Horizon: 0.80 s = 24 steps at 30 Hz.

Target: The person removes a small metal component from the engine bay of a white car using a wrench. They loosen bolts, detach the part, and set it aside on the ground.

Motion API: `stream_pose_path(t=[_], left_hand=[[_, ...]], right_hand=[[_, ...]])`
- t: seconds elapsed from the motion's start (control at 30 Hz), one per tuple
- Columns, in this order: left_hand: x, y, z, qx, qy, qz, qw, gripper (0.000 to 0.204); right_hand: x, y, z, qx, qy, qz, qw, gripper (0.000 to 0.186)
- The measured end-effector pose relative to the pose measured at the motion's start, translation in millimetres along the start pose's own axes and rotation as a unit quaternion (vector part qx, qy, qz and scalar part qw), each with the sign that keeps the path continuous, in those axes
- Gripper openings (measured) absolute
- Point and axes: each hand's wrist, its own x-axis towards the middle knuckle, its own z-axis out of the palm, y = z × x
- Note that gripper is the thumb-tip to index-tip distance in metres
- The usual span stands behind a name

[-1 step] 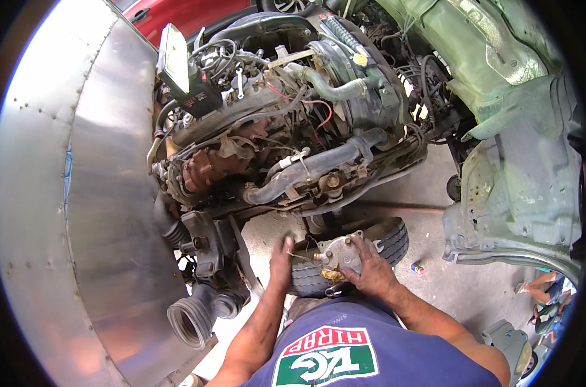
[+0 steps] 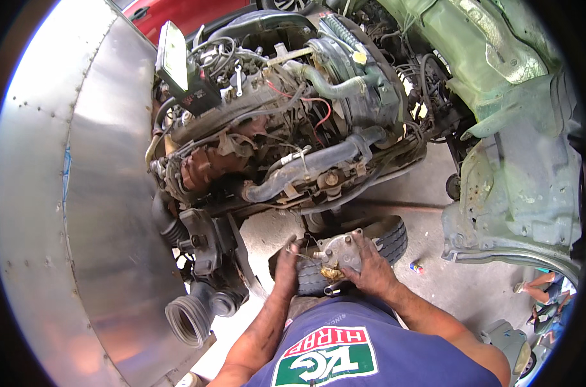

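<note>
My right hand [image 2: 370, 264] grips a round grey metal pump housing [image 2: 342, 251] with bolt lugs and a brass-coloured part underneath, which rests over a tyre [image 2: 393, 238] lying below the engine. Left of the housing, my left hand [image 2: 286, 264] has thumb and fingertips closed at a thin wire [image 2: 301, 253] beside it. A small metal tool [image 2: 333, 289], partly hidden, lies below the housing by my shirt.
An exposed engine [image 2: 286, 129] with hoses and a black battery [image 2: 199, 93] fills the upper middle. A riveted metal panel [image 2: 99, 193] stands left, green bodywork [image 2: 512, 193] right. A small can [image 2: 415, 267] is on the concrete floor [image 2: 428, 290]; people [image 2: 544, 297] appear at far right.
My left hand has moved slightly to the right, its fingertips closer together at the wire. My right hand and the housing have barely moved.
</note>
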Motion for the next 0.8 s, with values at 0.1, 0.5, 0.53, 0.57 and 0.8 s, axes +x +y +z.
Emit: stream_pose_path(t=[0.1,0.5,0.53,0.57,0.8], left_hand=[[-33,-47,19,-0.233,-0.125,-0.148,0.953,0.087],[-22,-52,36,-0.202,-0.13,-0.106,0.965,0.09],[-22,-57,34,-0.228,-0.135,-0.096,0.959,0.081],[-19,-63,30,-0.23,-0.123,-0.122,0.958,0.075],[-34,-74,-9,-0.267,-0.175,-0.125,0.939,0.071]], right_hand=[[-3,6,1,0.057,-0.009,-0.01,0.998,0.12],[-48,13,5,0.092,-0.022,0.065,0.993,0.123],[-50,12,7,0.085,-0.041,0.1,0.99,0.123],[-50,13,7,0.144,-0.066,0.116,0.981,0.122],[-66,-9,14,0.126,-0.009,0.079,0.989,0.115]])
